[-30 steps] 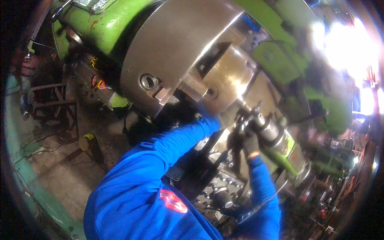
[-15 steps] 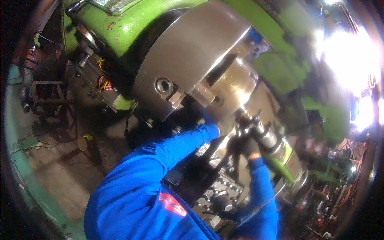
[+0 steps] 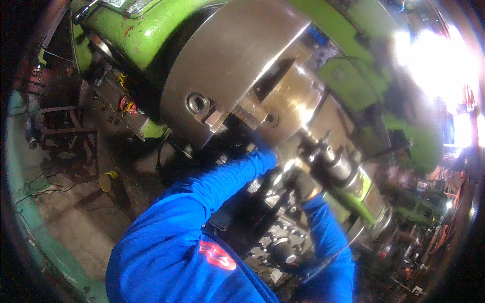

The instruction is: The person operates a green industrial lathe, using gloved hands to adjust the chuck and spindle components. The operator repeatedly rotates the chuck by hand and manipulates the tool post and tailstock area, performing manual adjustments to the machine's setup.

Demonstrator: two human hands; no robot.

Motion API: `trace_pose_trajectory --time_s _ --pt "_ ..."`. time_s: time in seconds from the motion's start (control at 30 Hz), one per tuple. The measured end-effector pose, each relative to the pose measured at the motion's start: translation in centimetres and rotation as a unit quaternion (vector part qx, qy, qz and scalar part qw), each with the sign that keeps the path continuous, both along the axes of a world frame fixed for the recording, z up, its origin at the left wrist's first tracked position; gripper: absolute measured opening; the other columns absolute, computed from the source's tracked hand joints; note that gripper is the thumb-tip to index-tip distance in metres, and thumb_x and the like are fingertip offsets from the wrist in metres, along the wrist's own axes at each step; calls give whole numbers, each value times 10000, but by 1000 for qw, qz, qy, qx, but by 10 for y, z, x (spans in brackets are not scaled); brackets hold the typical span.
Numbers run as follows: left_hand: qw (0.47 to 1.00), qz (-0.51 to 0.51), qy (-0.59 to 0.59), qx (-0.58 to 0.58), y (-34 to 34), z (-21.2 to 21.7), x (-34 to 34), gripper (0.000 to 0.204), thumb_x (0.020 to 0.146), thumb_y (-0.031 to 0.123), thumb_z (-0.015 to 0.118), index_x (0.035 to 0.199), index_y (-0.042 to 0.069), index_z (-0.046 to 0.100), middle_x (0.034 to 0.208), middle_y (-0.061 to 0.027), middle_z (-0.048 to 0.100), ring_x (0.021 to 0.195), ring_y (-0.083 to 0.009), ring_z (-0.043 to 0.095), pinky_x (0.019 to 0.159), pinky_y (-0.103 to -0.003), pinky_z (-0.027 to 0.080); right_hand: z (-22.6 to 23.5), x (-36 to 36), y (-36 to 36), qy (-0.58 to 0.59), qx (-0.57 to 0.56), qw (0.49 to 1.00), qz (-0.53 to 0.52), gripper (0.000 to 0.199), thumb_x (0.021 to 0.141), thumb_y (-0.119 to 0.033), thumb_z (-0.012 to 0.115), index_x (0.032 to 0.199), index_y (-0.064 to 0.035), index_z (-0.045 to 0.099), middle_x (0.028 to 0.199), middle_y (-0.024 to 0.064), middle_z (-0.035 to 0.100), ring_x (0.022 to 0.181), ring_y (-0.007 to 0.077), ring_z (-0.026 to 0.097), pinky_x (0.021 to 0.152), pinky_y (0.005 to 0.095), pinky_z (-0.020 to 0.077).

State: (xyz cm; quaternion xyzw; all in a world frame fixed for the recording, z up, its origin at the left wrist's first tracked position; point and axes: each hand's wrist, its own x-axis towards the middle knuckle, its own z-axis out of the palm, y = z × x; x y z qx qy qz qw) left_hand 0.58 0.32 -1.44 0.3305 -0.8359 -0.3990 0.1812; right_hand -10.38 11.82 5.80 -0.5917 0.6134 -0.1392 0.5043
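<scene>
A large steel lathe chuck (image 3: 227,60) fills the upper middle, its jaws around a thick, shiny metal cylinder (image 3: 298,103). My left arm in a blue sleeve reaches under the chuck. My left hand (image 3: 284,154), apparently gloved, is just below the cylinder, its fingers mostly hidden. Close to it, my right hand (image 3: 304,185) in a dark glove is over the carriage parts, beside the tailstock (image 3: 341,169). The right fingers are dark and blurred, so what they touch cannot be made out. A pointed tailstock centre (image 3: 309,136) is against or very near the cylinder's end face.
The green lathe headstock (image 3: 146,38) stands behind the chuck at the upper left. Below my hands sits a tool post with several bolts (image 3: 283,247). A green lever (image 3: 356,208) sticks out by the tailstock. A dark metal stand (image 3: 70,136) is on the floor at left.
My right hand has shifted left, away from the tailstock and closer to my left hand. My left arm stays nearly in place, and the whole view has moved slightly.
</scene>
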Motion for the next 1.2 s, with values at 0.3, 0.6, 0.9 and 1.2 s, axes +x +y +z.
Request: trace_pose_trajectory --time_s 0.3,0.6,0.9,1.2 --pt "999 -34 -29 -1 -11 6 -1 318 907 287 584 1084 31 649 1082 -196 604 1006 -375 582 871 -496 454 21 28 -21 -230 267 883 -311 240 966 -147 431 1039 33 572 916 221 663 710 319 673 596 396 569" --pt "997 -58 -42 -13 -12 9 -6 321 903 280 580 1079 23 659 1086 -205 600 1001 -369 579 866 -480 455 -63 -12 7 -159 106 978 -85 341 983 -218 445 1056 69 613 913 192 681 729 278 672 623 357 564" --pt "993 -84 -69 -53 -16 6 -12 324 899 273 575 1073 16 668 1089 -214 596 995 -363 577 862 -463 457 -104 -7 19 -394 209 773 -451 178 918 -157 594 1001 -8 647 864 120 690 779 233 660 716 393 556" --pt "958 -188 -181 -123 -11 1 -18 334 910 255 534 1093 11 671 1105 -177 636 1043 -338 579 931 -470 419 -61 15 -5 -472 285 691 -468 403 966 -421 517 1039 -39 625 853 138 653 753 320 635 680 455 551"
